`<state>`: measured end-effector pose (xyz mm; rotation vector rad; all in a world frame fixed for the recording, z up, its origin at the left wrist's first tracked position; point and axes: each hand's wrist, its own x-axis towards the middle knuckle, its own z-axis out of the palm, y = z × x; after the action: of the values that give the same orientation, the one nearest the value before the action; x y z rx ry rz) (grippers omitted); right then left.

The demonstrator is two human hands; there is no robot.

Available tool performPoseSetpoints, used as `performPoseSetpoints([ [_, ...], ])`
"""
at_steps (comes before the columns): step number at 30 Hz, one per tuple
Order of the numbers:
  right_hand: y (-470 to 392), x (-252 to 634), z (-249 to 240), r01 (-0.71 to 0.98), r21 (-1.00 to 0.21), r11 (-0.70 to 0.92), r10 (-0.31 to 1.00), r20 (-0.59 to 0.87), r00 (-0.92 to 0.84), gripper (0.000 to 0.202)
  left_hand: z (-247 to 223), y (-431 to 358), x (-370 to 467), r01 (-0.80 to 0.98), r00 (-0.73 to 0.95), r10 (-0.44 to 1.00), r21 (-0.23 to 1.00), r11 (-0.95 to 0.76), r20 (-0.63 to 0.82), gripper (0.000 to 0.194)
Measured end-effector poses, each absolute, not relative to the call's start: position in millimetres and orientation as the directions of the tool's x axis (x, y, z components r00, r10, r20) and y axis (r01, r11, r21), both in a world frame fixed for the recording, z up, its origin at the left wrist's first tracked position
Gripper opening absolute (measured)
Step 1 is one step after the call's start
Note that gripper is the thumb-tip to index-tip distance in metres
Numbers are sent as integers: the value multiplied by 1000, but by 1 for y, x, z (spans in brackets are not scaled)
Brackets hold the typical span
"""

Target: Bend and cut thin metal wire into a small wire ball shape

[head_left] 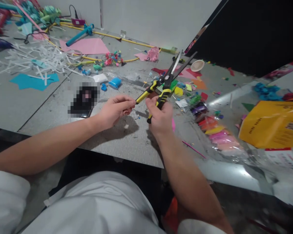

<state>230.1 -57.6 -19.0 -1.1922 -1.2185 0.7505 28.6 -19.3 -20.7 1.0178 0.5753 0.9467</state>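
A pair of long-nose pliers [164,79] with yellow and black handles is held above the table, its long jaws spread and pointing away from me. My right hand [161,117] wraps round the right handle. The fingers of my left hand [118,109] pinch the end of the left handle. Under the pliers, small wire rings [135,114] lie on the grey table [134,139]. A phone with a blurred screen [84,99] lies left of my left hand. Beyond it are a blue clay packet [115,82] and a white packet [100,78].
Shredded white paper strips [51,60] and pink paper [85,46] cover the far left. Packets of coloured clay [219,133] and a yellow bag [273,125] lie on the right. A small paper cup [197,65] and a white partition [156,22] stand farther back.
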Motion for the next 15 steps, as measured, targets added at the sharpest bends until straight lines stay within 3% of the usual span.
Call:
performPoseSetpoints([
  [4,-69,224,-3,189,-954,234,960,258,111,75,-18,-27,27,-357,508,861,917,178,31,35],
  [7,-73,223,4,215,-945,245,965,260,43,76,-13,-27,21,-248,510,857,966,66,72,32],
  [15,-68,228,-11,358,-868,343,912,400,97,71,9,-24,5,-84,526,821,974,-209,222,32],
])
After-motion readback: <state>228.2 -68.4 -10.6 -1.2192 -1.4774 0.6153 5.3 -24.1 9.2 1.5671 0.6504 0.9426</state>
